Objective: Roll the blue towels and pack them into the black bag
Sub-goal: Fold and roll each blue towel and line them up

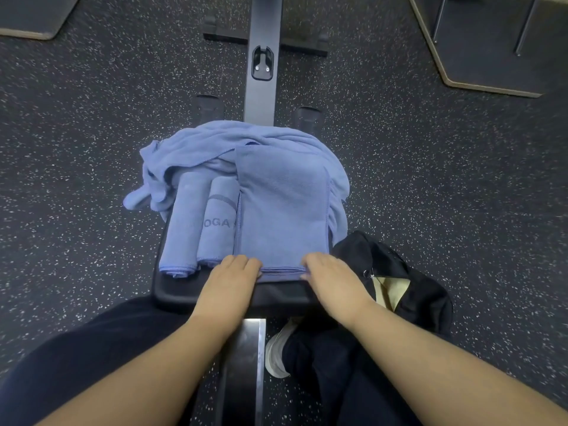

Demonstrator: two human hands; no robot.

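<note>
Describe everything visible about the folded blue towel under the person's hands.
The folded blue towel is soft, matte cloth with stitched darker-blue hems, folded into a long flat strip of several layers. It lies lengthwise on the black bench pad, partly over a crumpled blue towel and beside two rolled towels on its left. The left hand and right hand hold its near edge, fingers curled onto it. It is not yet rolled.

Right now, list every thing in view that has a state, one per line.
Folded blue towel: flat on the bench pad, near edge just starting to roll.
Two rolled towels: rolled, side by side left of it.
Loose towel: unrolled, heaped behind.
Black bag: open, on the floor at right.
Left hand: pinching the towel's near edge.
Right hand: pinching the same edge.
</note>
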